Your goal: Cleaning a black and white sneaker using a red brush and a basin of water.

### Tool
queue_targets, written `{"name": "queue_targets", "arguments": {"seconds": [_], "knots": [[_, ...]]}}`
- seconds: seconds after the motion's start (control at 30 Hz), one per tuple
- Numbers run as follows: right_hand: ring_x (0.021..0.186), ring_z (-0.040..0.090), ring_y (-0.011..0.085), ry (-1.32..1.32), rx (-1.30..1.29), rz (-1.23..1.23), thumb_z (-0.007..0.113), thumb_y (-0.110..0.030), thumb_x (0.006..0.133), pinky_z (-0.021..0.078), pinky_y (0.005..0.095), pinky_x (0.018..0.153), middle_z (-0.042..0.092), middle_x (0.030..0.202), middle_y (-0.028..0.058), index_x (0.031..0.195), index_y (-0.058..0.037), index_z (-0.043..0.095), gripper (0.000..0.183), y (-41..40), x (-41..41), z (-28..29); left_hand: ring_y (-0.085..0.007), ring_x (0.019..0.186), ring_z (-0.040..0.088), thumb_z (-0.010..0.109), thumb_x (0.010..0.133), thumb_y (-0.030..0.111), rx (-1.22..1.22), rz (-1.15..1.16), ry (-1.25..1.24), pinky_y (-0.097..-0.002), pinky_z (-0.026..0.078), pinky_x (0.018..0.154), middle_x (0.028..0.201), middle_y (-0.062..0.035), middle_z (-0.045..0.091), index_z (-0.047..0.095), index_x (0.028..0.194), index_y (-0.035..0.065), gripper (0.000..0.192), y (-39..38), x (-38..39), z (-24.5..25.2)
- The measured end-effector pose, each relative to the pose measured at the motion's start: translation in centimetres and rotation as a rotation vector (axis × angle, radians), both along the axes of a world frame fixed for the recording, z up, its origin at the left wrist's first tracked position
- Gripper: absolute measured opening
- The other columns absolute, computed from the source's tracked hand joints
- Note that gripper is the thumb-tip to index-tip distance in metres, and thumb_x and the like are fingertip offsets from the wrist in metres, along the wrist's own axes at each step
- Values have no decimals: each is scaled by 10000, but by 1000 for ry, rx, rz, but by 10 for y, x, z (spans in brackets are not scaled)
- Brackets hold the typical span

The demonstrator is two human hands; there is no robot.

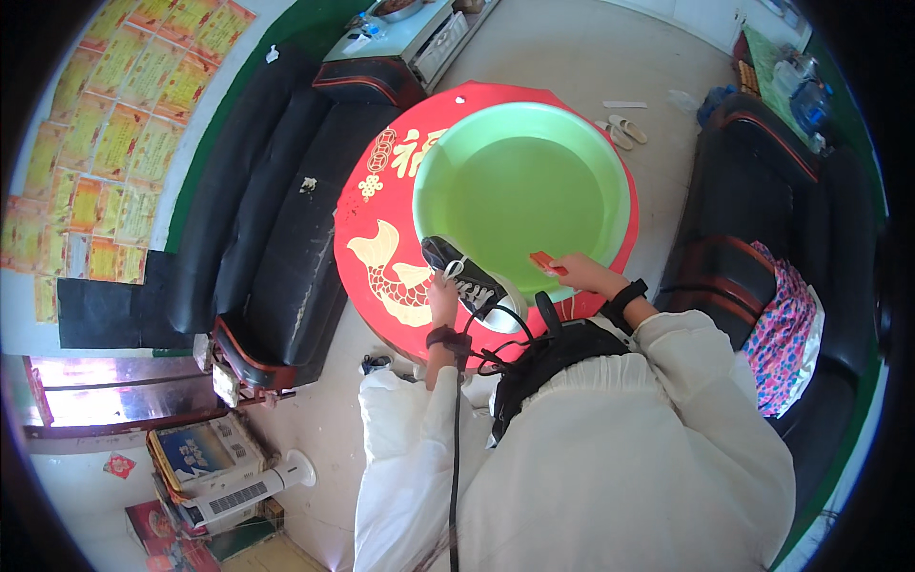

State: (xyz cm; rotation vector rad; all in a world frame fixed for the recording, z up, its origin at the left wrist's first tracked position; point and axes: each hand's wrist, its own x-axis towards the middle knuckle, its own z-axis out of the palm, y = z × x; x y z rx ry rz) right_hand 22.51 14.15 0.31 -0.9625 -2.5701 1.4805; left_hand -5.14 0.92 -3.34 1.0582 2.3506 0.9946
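My left hand [442, 294] grips a black canvas sneaker [449, 256] with white laces and a white rubber sole, near its laced opening. The shoe lies slanted across the near-left rim of a large light-green plastic basin [424, 187]. What looks like water fills part of the basin. In my right hand [587, 273] is a small orange-red object, probably a scrub brush [545, 262], held above the basin's near side, apart from the shoe. Its underside is hidden from me. Beneath the basin is a round table with a red printed cloth [361, 236].
Black sofas stand to the left [282, 264] and right [743, 200]. Slippers [623, 131] lie on the floor beyond the table. A glass-topped cabinet [386, 46] is at the far left. A black cable [456, 457] runs down along my left side. A tower fan [246, 493] lies lower left.
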Motion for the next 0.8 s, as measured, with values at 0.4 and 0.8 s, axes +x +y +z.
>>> {"name": "queue_targets", "arguments": {"seconds": [0.4,0.8], "knots": [[632,572,291,7,194,184,501,-127,654,440,364,576,579,761,181,993,-41,557,354,23,16,-16,-391,684,552,503,696,158,-95,159,155,-437,436,631,710,-221,575,555,789,-9,198,12,35,27],[701,549,338,36,135,232,498,-126,652,425,380,611,560,765,207,948,-20,555,320,37,36,-22,-399,649,533,446,690,22,50,208,316,-451,400,566,680,-218,548,472,849,48,164,14,57,36]]}}
